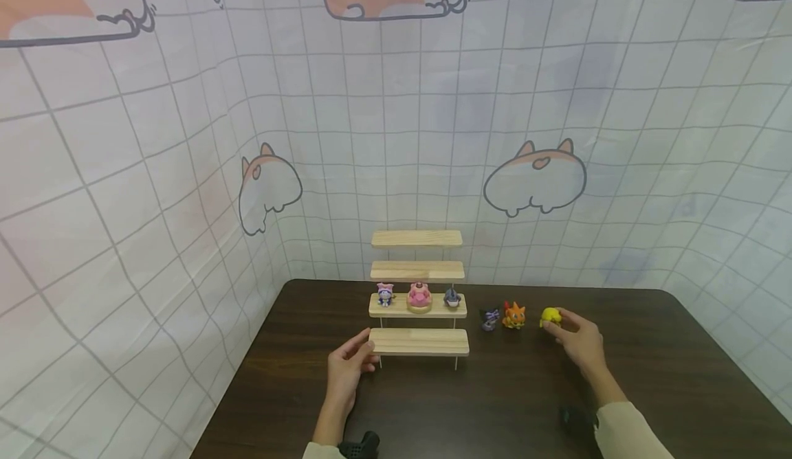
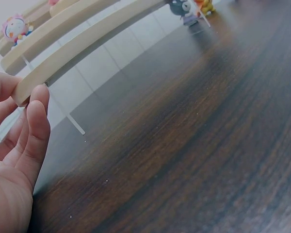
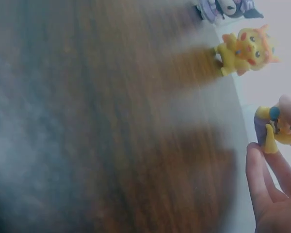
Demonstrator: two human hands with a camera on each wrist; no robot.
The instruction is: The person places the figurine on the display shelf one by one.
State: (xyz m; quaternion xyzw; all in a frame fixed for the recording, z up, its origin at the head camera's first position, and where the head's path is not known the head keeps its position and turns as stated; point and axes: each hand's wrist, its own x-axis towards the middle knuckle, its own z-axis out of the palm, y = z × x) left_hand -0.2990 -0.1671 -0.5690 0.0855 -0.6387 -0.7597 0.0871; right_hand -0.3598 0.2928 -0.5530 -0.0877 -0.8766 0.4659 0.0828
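Observation:
A tiered wooden display stand (image 1: 419,341) stands on the dark table. My left hand (image 1: 348,370) pinches the left end of its lowest shelf, thumb above and fingers below, as the left wrist view (image 2: 19,141) also shows. At the right, my right hand (image 1: 580,341) grips a small yellow figurine (image 1: 550,317) between thumb and fingers; in the right wrist view the figurine (image 3: 271,128) is tipped sideways. Left of it stand an orange-and-yellow figurine (image 1: 513,315) and a dark purple figurine (image 1: 490,319).
The stand's second shelf from the bottom bears a purple-and-white figurine (image 1: 385,295), a pink figurine (image 1: 419,297) on a round base, and a grey figurine (image 1: 452,298). A grid-patterned curtain (image 1: 421,102) with cartoon dogs hangs behind the table (image 1: 470,411).

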